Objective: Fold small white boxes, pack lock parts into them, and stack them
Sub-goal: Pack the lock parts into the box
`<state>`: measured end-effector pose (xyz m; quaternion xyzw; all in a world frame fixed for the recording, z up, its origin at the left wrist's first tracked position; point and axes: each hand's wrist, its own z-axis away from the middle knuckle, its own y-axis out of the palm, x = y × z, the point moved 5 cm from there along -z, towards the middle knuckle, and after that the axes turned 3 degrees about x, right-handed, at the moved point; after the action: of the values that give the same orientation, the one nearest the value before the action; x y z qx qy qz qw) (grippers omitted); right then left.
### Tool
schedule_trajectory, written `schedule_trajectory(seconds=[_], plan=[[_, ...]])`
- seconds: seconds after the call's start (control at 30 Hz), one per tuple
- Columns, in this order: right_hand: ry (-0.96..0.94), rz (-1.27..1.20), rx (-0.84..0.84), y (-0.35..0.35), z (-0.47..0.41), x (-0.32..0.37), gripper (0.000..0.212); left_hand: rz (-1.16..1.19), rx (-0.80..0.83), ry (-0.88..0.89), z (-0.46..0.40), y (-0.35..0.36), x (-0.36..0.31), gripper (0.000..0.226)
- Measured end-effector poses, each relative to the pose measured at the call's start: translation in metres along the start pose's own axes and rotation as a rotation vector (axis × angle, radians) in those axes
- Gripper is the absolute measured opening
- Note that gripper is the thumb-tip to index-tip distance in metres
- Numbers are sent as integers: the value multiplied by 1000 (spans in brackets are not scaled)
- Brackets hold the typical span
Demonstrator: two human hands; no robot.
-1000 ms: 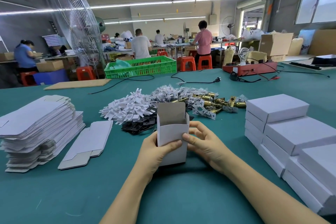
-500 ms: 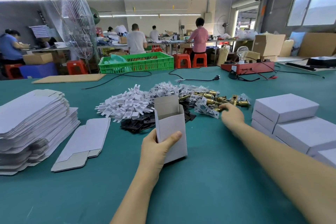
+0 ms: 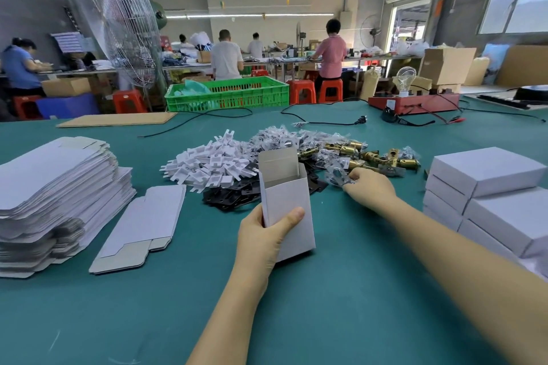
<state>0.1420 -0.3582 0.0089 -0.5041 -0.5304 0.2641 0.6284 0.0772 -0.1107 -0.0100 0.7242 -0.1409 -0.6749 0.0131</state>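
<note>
A: Step?

B: Packing, I'd say. Left hand (image 3: 268,234) grips the folded box (image 3: 289,207), upright on the green table (image 3: 118,320), top flap open, centre near.

A: Right?

B: Right hand (image 3: 369,188) is just beyond the box, to its right, fingers curled round a bagged lock part (image 3: 336,176) at the near edge of the parts pile (image 3: 341,154).

A: Next move?

B: Probably lift the bag clear, drop it through the open top, tuck the flap. Bag looks floppy, may snag the rim.

A: Stack?

B: Closed boxes (image 3: 486,172) far right. Flat blanks (image 3: 56,187) left.
</note>
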Motion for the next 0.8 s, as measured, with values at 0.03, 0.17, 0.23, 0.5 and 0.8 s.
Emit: schedule_trajectory(seconds=[0.03, 0.17, 0.23, 0.5, 0.8], plan=[[-1, -10, 12, -1, 7, 3, 27, 0, -1, -1, 0, 0, 0, 24], [-60, -9, 182, 1, 34, 15, 30, -2, 1, 2, 1, 0, -2, 22], [-76, -88, 305, -5, 44, 17, 24, -3, 4, 2, 1, 1, -2, 23], [-169, 233, 180, -19, 37, -1, 40, 4, 5, -5, 1, 0, -2, 25], [-146, 113, 119, -11, 44, -22, 40, -9, -3, -15, 3, 0, -3, 25]])
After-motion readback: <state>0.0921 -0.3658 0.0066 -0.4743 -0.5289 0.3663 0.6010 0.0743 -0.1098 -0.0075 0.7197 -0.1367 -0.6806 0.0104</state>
